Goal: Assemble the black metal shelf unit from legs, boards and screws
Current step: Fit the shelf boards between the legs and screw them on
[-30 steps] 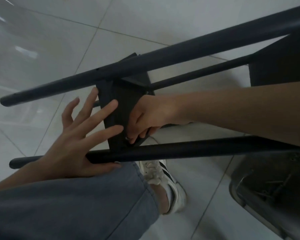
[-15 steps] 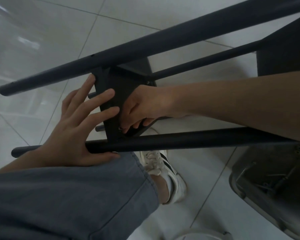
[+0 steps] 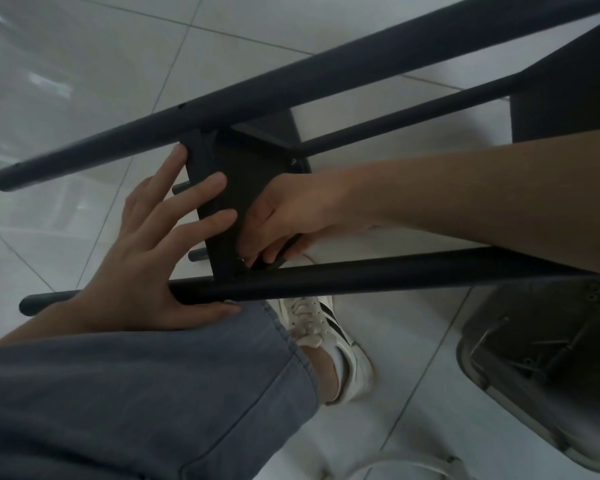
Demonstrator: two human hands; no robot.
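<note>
pale glossy tiled floor (image 3: pixel 326 36) with thin grey joints. white sneaker (image 3: pixel 329 344) with black stripes stands on it. grey tray (image 3: pixel 492 386) with dark screws (image 3: pixel 551 348) lies at right, near sneaker.

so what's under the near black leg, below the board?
Under the near leg: a grey trouser leg, a white sneaker and tiled floor. The left hand's thumb lies under it. The trousers cover the floor beneath them.
</note>
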